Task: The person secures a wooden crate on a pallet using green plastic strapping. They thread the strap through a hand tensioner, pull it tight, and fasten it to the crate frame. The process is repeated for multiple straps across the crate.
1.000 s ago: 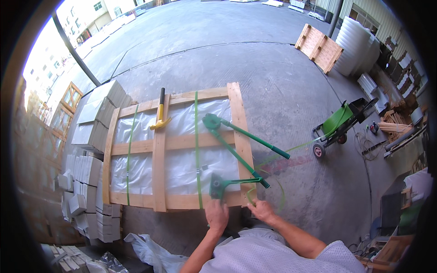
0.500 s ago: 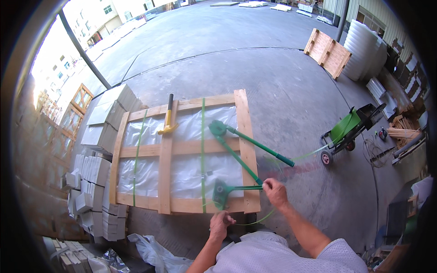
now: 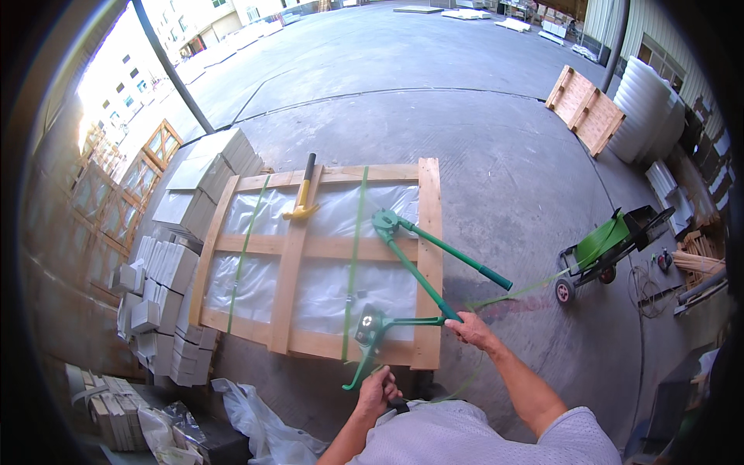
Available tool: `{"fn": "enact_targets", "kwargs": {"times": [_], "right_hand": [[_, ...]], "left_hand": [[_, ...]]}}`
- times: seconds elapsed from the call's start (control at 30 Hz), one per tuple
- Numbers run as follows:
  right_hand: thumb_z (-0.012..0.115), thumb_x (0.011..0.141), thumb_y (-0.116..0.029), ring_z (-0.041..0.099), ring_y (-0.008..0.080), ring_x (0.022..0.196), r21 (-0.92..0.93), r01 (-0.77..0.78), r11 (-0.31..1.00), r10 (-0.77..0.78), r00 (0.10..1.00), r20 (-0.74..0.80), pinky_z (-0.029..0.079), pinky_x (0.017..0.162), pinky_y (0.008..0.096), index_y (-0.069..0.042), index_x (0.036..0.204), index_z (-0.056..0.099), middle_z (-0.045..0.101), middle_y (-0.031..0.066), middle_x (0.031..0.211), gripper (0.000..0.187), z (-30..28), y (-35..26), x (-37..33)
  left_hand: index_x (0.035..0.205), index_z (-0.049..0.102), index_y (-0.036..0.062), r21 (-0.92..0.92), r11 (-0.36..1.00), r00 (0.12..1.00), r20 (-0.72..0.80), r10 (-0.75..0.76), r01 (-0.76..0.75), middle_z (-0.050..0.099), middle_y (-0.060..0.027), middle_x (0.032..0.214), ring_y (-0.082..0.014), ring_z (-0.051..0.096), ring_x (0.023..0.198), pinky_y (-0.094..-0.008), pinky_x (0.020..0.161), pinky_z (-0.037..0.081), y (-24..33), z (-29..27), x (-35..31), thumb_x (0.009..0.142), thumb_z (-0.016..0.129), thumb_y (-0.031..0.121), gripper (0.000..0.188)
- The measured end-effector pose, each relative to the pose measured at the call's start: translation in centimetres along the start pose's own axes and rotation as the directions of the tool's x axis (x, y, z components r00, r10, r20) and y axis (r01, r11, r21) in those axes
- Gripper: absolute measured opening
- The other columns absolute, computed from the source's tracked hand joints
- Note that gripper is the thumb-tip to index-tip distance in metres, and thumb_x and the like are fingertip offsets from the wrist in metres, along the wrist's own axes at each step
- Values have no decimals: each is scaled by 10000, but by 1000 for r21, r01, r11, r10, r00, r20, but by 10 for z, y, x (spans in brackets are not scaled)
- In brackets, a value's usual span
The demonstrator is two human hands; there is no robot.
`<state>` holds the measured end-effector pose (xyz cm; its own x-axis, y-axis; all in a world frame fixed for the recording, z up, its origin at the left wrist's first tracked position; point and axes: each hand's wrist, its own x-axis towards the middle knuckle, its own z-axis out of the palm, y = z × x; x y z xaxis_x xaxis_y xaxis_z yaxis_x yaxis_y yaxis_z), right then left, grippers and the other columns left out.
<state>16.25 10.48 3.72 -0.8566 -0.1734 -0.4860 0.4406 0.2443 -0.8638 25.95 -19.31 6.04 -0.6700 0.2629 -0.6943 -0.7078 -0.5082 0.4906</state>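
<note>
Head cam — R hand (image 3: 470, 329) round green handle (image 3: 444, 317), L hand (image 3: 377, 390) curled, grip unclear — hammer (image 3: 304, 195), 2-handled tool (image 3: 385, 221) on crate (image 3: 293, 271).

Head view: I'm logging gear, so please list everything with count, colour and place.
Wooden crate: 1, tan, centre
Straps: 2, green, across crate
Claw hammer: 1, yellow-black, on crate
Long-handled tool: 1, green, crate's right side
Smaller tool: 1, green, crate's near right corner
Wheeled cart: 1, black and green, right
Wooden panel: 1, tan, far right
Ribbed rolls: count unclear, white, beside panel
Slab stacks: several, grey, left
Plastic sheeting: some, white, lower left
Poles: 2, dark, background
Left hand: 1, bare, below smaller tool
Right hand: 1, bare, at tools' handles
</note>
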Motion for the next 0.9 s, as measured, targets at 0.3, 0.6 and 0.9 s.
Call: {"fn": "enact_targets", "kwargs": {"times": [0.3, 0.6, 0.9], "right_hand": [[627, 866, -293, 444, 97, 480, 108, -44, 993, 43, 999, 11, 367, 454, 269, -46, 859, 552, 506, 1, 653, 258, 28, -36, -3], [599, 820, -349, 626, 443, 768, -505, -165, 847, -8, 946, -324, 485, 691, 511, 36, 880, 598, 636, 274, 770, 390, 129, -92, -77], [513, 970, -325, 580, 103, 580, 372, -249, 894, 158, 953, 257, 459, 526, 241, -27, 896, 608, 642, 61, 732, 322, 113, -82, -73]], "left_hand": [[818, 526, 40, 91, 994, 998, -4, 67, -66, 409, -22, 515, -133, 369, 408, -318, 472, 424, 18, 20, 5, 949, 516, 306, 297], [975, 590, -6, 173, 980, 995, 39, 95, -101, 658, -129, 750, -148, 547, 533, -277, 465, 431, 64, 63, 63, 927, 530, 296, 312], [788, 560, -20, 416, 903, 992, -14, 122, -105, 556, -91, 567, -207, 546, 501, -329, 462, 430, 90, 93, 85, 873, 563, 202, 237]]}}
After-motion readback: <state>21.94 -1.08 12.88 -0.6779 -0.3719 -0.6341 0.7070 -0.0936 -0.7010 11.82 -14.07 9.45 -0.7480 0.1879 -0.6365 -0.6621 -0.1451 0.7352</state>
